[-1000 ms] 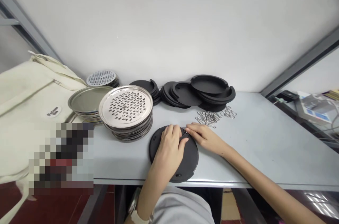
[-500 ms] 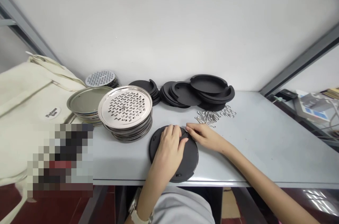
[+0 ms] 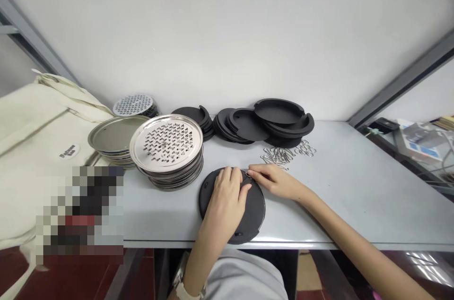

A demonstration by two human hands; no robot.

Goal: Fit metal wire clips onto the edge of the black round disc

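Observation:
A round black lid-like plate (image 3: 252,210) with small slots near its rim lies at the table's front edge. My left hand (image 3: 229,196) rests across its upper part and holds it down, fingers bent and close together, thumb to the right; the fingertips are partly hidden. At the plate's upper right rim my right hand (image 3: 276,181) pinches a small metal ring (image 3: 248,174) between thumb and forefinger. Just beyond that hand lie loose metal hooks (image 3: 278,156) and several small metal rings (image 3: 305,148).
To the left stand a stack of round metal grater plates (image 3: 166,144), a stack of plain metal discs (image 3: 117,134) and another grater stack (image 3: 133,105). Black round trays (image 3: 280,112) and black plates (image 3: 191,115) sit by the wall. A cream cloth bag (image 3: 35,149) fills the far left.
The ring at the plate's rim shows more clearly below my right fingertips, which have shifted very slightly. Both hands otherwise keep their places.

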